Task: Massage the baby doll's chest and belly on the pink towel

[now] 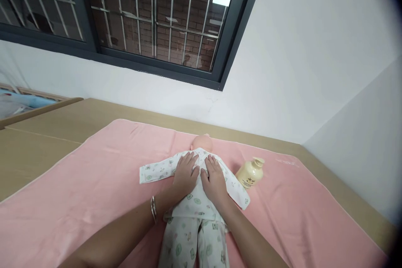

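So the wall is taking up most of the view, white, with a dark-framed barred window sitting up top. Below that a tan counter is running wall to wall, and a pink towel is lying spread over most of it.

On the towel a doll is lying on its back, head pointing toward the wall, wearing a white printed shirt and matching pants. Its sleeves are sticking out flat to both sides.

Both hands are resting flat on the doll's chest, palms down, fingers pointing at the head. The left hand is sitting on the left half of the shirt, the right hand on the right half, and they're lying side by side, thumbs just about touching in the middle. Neither one is gripping anything, fingers are just lying open on the fabric. A bracelet is hanging on the left wrist.

A cream pump bottle is lying tipped on the towel just beside the doll's sleeve on the right, not touching either hand
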A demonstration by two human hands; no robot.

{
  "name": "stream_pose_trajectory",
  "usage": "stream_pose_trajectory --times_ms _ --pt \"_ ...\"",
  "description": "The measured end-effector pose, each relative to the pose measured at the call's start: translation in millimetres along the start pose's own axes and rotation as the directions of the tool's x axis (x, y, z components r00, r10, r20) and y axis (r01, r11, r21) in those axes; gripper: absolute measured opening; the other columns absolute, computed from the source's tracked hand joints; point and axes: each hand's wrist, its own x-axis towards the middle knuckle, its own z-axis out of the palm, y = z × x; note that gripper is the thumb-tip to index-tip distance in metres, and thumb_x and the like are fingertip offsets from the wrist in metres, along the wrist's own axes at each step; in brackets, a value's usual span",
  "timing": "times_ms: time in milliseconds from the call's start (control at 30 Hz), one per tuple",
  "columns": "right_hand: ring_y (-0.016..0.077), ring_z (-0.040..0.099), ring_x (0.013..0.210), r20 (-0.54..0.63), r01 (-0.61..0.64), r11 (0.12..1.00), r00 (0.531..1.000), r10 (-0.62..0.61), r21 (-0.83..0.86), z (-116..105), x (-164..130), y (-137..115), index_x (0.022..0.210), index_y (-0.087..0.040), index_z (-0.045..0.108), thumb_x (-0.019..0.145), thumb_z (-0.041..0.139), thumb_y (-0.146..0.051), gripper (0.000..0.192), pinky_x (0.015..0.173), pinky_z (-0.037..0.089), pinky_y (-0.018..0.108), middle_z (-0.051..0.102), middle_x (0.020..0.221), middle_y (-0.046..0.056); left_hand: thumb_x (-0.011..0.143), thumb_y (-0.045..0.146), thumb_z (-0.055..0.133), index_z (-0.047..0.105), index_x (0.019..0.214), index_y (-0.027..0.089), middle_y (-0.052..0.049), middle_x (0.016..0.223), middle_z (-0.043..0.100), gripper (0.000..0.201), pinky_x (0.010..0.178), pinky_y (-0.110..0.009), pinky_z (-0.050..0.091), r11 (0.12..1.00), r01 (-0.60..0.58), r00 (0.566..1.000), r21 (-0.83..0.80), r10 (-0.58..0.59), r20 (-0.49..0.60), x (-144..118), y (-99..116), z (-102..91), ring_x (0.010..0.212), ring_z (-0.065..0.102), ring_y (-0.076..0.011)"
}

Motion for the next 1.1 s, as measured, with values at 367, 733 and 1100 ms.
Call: stream_pose_trajectory --times_ms 367,733,1100 --pt "0.0245 0.024 0.143 0.017 0.018 0.999 1.0 -0.017 -0.045 5 0 6 0.142 -0.009 0.042 0.095 0.035 -0.029 0.052 0.117 0.02 0.042 0.035 0.151 0.012 0.091 0.022 0.041 0.055 0.129 0.015 -0.011 0.139 0.054 0.041 0.112 -0.05 0.032 0.998 -0.02 1.0 0.052 0.02 -0.004 -1 1 -0.9 0.133 0.043 -0.0258" --pt "0.0255 0.013 0.146 0.114 0.047 0.992 0.993 -0.034 -0.117 0 4 11 0.147 -0.007 0.033 0.093 0.039 -0.03 0.059 0.118 0.017 0.043 0.02 0.157 0.014 0.094 0.018 0.034 0.055 0.128 0.012 -0.013 0.137 0.055 0.041 0.11 -0.048 0.038 0.975 -0.137 0.988 0.175 0.146 -0.04 -16 6 0.0 0.133 0.045 -0.0255" --pt "0.0295 0.034 0.138 0.077 -0.003 0.945 0.997 0.029 -0.327 -3 -18 -18 0.141 -0.001 0.042 0.095 0.033 -0.03 0.055 0.114 0.025 0.042 0.043 0.145 0.02 0.089 0.019 0.037 0.049 0.135 0.009 -0.015 0.144 0.047 0.049 0.113 -0.05 0.031 0.99 -0.046 0.991 0.134 0.028 0.133 8 -2 -6.1 0.139 0.036 -0.0289"
